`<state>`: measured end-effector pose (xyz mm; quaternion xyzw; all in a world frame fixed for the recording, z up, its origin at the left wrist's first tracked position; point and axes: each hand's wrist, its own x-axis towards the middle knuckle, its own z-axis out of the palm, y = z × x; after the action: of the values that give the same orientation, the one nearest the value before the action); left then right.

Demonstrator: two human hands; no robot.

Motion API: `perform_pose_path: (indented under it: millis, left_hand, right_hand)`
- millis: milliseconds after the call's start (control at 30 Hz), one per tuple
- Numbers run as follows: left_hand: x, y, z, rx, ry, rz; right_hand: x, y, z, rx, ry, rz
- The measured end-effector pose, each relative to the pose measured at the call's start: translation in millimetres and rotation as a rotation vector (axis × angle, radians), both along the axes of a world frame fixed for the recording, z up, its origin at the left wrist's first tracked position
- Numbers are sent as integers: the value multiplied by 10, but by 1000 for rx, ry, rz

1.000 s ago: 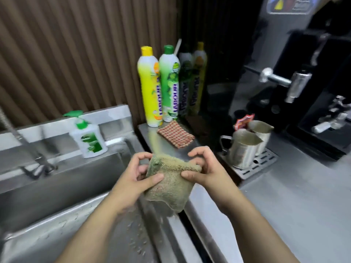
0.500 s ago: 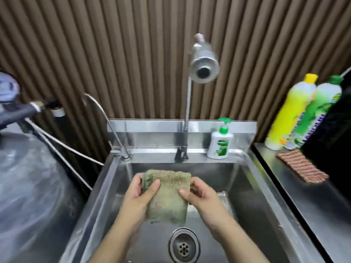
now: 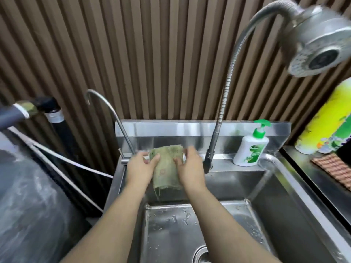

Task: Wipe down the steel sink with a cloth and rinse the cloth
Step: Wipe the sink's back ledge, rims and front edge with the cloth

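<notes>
The ribbed brown wall panel fills the far side of the scene. Below it, the steel sink occupies the centre and right, with a raised backsplash along its far edge. Water droplets lie on the basin floor. A bulky object under clear plastic sheeting stands to the left of the sink. A steel counter adjoins the sink on the right.

The spray head hangs at upper right, close to the camera, on a flexible metal hose that rises from the far ledge of the sink. A yellow bottle stands on the counter at far right, with a checked pad lying just in front of it. A thin gooseneck tap rises from the far left corner of the sink. A white pump bottle with a green top stands on the far ledge, to the right of the hose base.

The green cloth is held upright over the far left part of the basin, between the two taps, its lower edge hanging free. The left hand pinches the cloth's left edge, thumb on the near face. The right hand pinches the right edge in the same manner. The fingertips are blurred, so contact between the cloth and the ledge cannot be confirmed. The drain is partly visible at the near edge.
</notes>
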<state>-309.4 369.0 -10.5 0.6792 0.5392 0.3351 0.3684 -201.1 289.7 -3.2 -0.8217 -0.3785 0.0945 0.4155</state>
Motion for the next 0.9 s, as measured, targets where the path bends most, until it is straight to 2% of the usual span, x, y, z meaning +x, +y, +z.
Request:
perform_pose_path:
  millis: [67,167,267,400,500,633,667,767,833,900]
  left_hand:
    - [-193,130,-51,220,166,-12]
    - [-578,95,-286,424,413,-157]
    - [-829,39,-454,409,551,-275]
    - [-928,45,-560,316,592,-295]
    - [-908,12,-592,262,593,-293]
    - [-875,-7,-562,247,592,-295]
    - [-872,-14,-558,244,586,-299]
    - [-883,3,-582,254,587,-297]
    - [-885,5,-594,334,592,-307]
    - [-887,-11,-585,392,584,-343]
  right_hand:
    - [-39,159,-135,-156,-307,113]
    - [-132,212,-410,-221,-421,417]
    - [-285,319,-644,-421,-514,448]
    - [-563,547,-672,-447,-513,463]
    - [-278,367,-661,-446,-532,508]
    - [63,53,-674,-539,-466,167]
    - [7,108,-657,-569,-449,143]
    - [-376,423,-651,-529,-492,313]
    - [-451,493,-638,-473,-478,460]
    - [-245,396,-651,-461,-482,432]
